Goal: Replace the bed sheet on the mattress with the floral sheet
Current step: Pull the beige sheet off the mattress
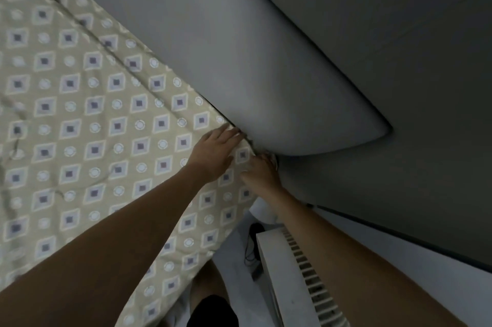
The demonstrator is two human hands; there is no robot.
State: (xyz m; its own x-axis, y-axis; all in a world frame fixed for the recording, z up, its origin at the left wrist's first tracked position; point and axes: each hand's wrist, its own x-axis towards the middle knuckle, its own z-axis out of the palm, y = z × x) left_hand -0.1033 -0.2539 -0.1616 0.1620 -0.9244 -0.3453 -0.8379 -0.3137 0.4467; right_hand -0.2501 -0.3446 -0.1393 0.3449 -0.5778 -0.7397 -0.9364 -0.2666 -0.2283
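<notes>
Looking down from the head camera, a beige sheet (93,119) patterned with diamonds and circles covers the mattress, its edge running from 11 o'clock toward 4 o'clock along a grey padded headboard (266,74). At the corner, the left hand (217,149) lies flat, fingers straight, pressing the sheet. The right hand (262,173), just toward 4 o'clock, reaches into the gap; its grip cannot be told.

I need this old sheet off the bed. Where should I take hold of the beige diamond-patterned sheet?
Grip the beige diamond-patterned sheet at its corner by the grey padded headboard, coming from the bed's side. Both the left hand and right hand are there, where the edge tucks in.
</notes>
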